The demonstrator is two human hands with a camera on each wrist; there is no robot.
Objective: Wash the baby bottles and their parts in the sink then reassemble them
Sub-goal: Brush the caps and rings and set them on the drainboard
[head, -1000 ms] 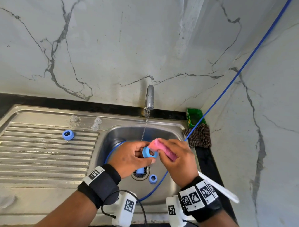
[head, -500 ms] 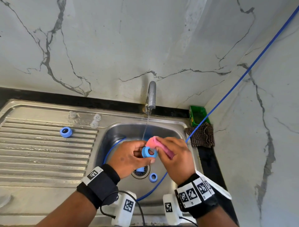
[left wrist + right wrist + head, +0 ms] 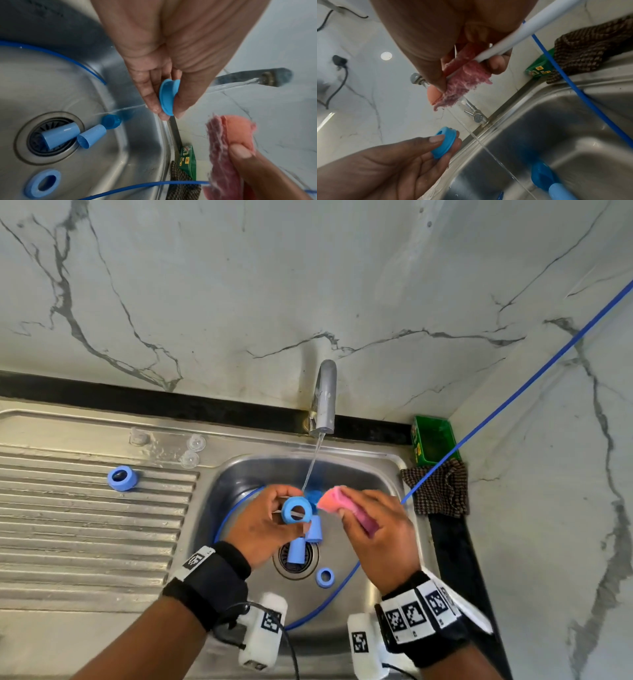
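Currently both hands sit over the sink (image 3: 383, 463), water running. Left hand (image 3: 263, 525) pinches a blue ring (image 3: 296, 510) between thumb and fingertips, hole facing the head camera, just beside the stream (image 3: 310, 467). Right hand (image 3: 376, 529) is clenched round a pink sponge brush (image 3: 334, 500); its white handle (image 3: 518, 36) runs back past the wrist. Brush tip and ring are near each other but apart.

Below the hands, in the basin: two light-blue caps (image 3: 60, 135) lying on their sides, one across the drain (image 3: 297, 558), the other (image 3: 91, 135) touching it. A darker blue piece (image 3: 111, 121) lies just past them, probably a third cap, blurred under the water. A second ring (image 3: 325, 577) lies flat beside the drain. A blue cord (image 3: 513, 402) loops through the basin and up the right wall.

Farther left, on the drainboard (image 3: 85, 542): a third ring (image 3: 122, 477), and three clear teats (image 3: 196, 442) near the back edge.

At the back: tap (image 3: 325, 395), green box (image 3: 433, 443), checked cloth (image 3: 438, 491) at the sink's right corner.
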